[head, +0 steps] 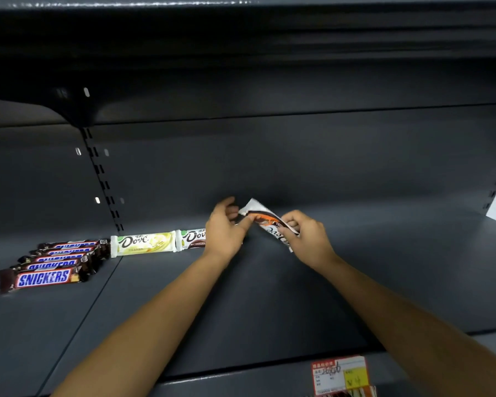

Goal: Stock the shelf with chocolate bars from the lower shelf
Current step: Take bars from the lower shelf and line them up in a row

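Grip: both hands are holding one Dove bar [265, 222] between them, just above the shelf [355, 267]. The right hand [307, 233] is pinching the bar's nearer, lower end, with its fingers curled tightly round the wrapper. The left hand [225, 230] is gripping the farther, upper end; its thumb is lying across the orange-and-brown print and its fingers are curling behind the white crimped edge. The bar is slanting, with its far end raised toward the back wall and its near end dipping to the right. Whether it is touching the shelf cannot be told.

Pose: both forearms are reaching forward and up from the bottom edge and converging at mid-shelf, backs of the hands facing the camera.

Shelf contents: a white bar [143, 242] is lying lengthwise along the back wall. A brown bar [194, 238] is sitting end to end with it on its right, partly hidden behind the left hand. Snickers bars [55, 262] are lying side by side in a row running front to back at far left, just beside the white bar. A price tag [341, 373] is hanging on the shelf's front edge, below the right forearm.
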Tool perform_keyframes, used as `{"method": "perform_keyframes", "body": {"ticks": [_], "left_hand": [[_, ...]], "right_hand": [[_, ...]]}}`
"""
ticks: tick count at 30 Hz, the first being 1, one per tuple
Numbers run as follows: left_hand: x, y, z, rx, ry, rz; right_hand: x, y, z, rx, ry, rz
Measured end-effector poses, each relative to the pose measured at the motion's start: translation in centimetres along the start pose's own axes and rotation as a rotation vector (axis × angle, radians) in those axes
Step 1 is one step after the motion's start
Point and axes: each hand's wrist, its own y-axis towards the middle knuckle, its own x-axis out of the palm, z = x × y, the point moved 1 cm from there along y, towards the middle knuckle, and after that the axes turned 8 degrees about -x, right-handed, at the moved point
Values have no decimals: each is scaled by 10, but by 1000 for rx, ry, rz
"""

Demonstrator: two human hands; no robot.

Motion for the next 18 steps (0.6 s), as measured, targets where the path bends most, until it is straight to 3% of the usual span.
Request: {"method": "perform_keyframes", "body": {"ticks": [5, 7, 9, 14, 16, 18], "left_hand": [[21, -14, 0, -125, -117, -205], [25, -18, -3, -122, -157, -238], [24, -18, -5, -145, -195, -248], [16, -19, -3, -139, -188, -271], [13, -18, -4, -131, -166, -287], [9, -17, -5, -127, -137, -317]], "right_hand": [[7, 2, -12, 113, 335, 37], [9, 1, -15, 114, 344, 1], [7, -1, -17, 52, 194, -17], [-4, -6, -16, -502, -424, 93], [-7, -7, -15, -729, -587, 30], [-6, -5, -13, -832, -671, -66]]}}
